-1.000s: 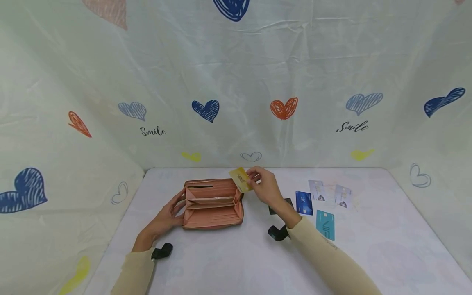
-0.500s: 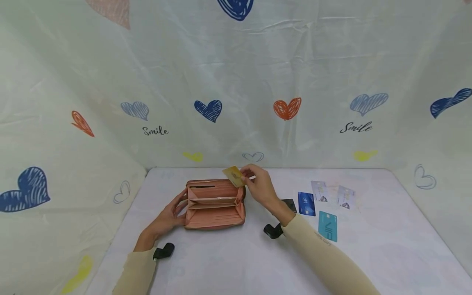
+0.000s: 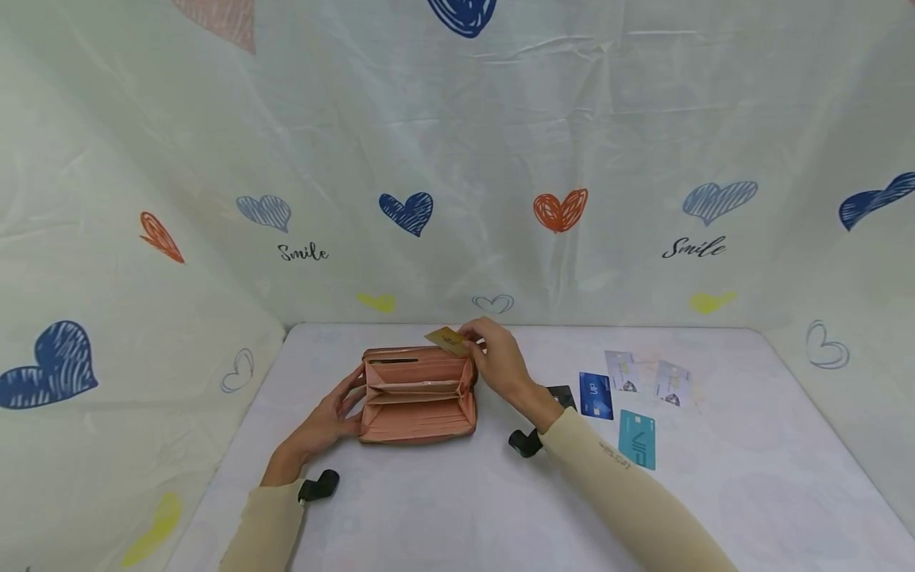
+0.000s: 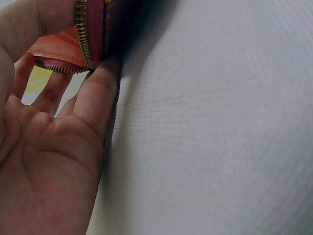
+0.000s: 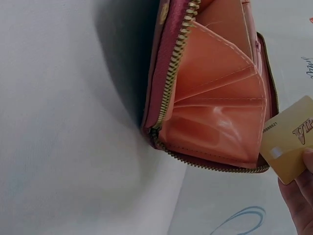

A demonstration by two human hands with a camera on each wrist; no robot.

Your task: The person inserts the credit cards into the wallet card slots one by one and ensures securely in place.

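The gold card point(image 5: 286, 139) is at the wallet's rear right corner, partly over its rim; you can't tell whether the two touch. Your right grip point(image 3: 500, 361) pinches the card by its right end, and your left grip point(image 3: 322, 425) holds the left end of the wallet point(image 3: 418, 433), which lies unzipped and spread on the surface point(image 3: 429, 508). You seem to be at the step of lining the card up with the wallet; the next move looks to call for a light pinch, a steady left side and a card corner kept clear of the zipper point(image 5: 220, 170) and the folded side gusset point(image 5: 215, 127). Right of the wallet you have a dark card point(image 3: 563, 396), partly hidden by your right wrist, then a blue card point(image 3: 596, 396); farther right are a teal card point(image 3: 638, 439) and two pale cards point(image 3: 622, 371). Your right forearm crosses between them and the wallet's near side, so it could brush the dark card.
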